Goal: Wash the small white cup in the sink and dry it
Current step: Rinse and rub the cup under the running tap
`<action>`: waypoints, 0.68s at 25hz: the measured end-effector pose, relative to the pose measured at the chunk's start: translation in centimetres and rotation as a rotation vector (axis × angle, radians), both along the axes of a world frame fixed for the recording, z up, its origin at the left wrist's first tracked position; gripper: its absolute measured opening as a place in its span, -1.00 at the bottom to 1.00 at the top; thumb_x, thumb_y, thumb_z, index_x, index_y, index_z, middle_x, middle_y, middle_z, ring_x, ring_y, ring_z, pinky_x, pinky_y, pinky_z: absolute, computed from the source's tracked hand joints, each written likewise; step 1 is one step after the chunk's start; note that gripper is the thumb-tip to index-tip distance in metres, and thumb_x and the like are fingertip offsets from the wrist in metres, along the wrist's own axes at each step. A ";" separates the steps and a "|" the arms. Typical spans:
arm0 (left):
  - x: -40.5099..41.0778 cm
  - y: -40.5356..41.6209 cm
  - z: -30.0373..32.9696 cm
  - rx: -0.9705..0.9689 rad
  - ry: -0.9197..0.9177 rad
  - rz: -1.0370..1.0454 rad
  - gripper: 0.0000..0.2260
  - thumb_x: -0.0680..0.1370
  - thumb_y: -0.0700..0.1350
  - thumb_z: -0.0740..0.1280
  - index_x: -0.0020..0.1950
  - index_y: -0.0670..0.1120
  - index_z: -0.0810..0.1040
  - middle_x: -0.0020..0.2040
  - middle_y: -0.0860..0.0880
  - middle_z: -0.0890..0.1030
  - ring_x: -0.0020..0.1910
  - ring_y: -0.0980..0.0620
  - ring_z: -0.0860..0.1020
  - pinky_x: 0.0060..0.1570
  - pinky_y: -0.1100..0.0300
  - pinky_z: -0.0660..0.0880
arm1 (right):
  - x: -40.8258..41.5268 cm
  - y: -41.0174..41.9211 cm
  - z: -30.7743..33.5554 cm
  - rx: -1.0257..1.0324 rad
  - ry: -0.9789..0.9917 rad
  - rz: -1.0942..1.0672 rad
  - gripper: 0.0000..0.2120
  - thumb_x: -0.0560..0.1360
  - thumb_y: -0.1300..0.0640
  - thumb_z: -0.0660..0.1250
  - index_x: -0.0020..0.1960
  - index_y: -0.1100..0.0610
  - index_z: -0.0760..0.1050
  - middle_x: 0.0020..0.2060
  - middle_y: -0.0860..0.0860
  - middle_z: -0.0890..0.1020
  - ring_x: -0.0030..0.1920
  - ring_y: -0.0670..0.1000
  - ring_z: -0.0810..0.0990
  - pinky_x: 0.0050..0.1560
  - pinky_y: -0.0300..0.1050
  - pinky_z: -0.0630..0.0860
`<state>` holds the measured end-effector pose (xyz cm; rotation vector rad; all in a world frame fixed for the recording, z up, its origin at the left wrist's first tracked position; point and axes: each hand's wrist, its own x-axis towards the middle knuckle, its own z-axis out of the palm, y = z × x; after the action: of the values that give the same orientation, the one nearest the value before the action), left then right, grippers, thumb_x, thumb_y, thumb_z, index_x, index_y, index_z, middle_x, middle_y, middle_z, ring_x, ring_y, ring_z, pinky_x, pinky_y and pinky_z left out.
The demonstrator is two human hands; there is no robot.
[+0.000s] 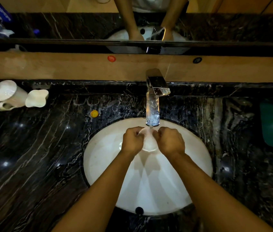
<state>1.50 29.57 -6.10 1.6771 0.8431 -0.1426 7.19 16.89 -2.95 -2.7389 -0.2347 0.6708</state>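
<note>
Both hands, left [131, 142] and right [171, 142], grip the small white cup [149, 142] under the faucet [152, 113] stream. Rinse step, seemingly. Next: shut off water, then dry.

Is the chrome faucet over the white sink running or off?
Running. A stream falls from the chrome faucet onto the small white cup, held between the left hand and right hand.

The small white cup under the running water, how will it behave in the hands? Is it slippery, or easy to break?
The small white cup is probably slippery: water from the faucet runs over it. It looks like glazed ceramic, so likely stiff and could chip if dropped into the sink. The left hand and right hand both grip it, which likely helps.
</note>
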 end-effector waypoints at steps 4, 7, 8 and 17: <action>0.2 0.7 1.4 -0.016 -0.006 -0.296 -0.64 0.55 -0.40 0.12 0.11 -0.15 0.66 0.05 -0.13 0.71 0.07 -0.13 0.66 0.11 -0.03 0.61 | 0.8 0.1 0.9 -0.118 -0.020 0.213 -0.60 0.65 -0.18 0.19 0.11 0.10 0.64 0.00 0.16 0.70 0.03 0.23 0.65 -0.12 -0.08 0.43; 0.3 1.3 2.2 -0.115 -0.027 -0.299 -0.58 0.54 -0.45 0.07 0.14 -0.16 0.63 0.03 -0.14 0.68 0.01 -0.08 0.63 -0.04 0.13 0.58 | 0.7 -0.1 0.6 0.025 0.053 0.203 -0.67 0.68 -0.05 0.16 0.16 0.14 0.60 0.04 0.20 0.70 0.04 0.25 0.64 -0.08 -0.04 0.47; 0.3 1.3 2.2 -0.166 -0.035 -0.234 -0.58 0.54 -0.46 0.07 0.15 -0.16 0.63 0.03 -0.15 0.68 0.01 -0.09 0.63 -0.06 0.14 0.58 | 0.5 -0.1 0.1 0.101 0.077 0.182 -0.70 0.68 0.03 0.16 0.20 0.16 0.58 0.06 0.20 0.70 0.05 0.24 0.64 -0.06 -0.03 0.48; 0.0 1.1 0.9 -0.709 -0.071 0.462 -0.60 0.52 -0.44 0.16 0.26 -0.20 0.60 0.19 -0.28 0.64 0.10 -0.31 0.61 -0.20 -0.05 0.64 | -1.4 0.6 0.1 0.666 0.412 -0.345 -0.83 0.53 0.29 0.30 0.08 0.16 0.60 -0.18 0.08 0.69 -0.30 0.04 0.61 -0.35 -0.08 0.58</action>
<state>1.52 30.70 -5.16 0.8002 0.9614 -0.0509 5.82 17.49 -2.89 -1.8983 0.0983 0.8485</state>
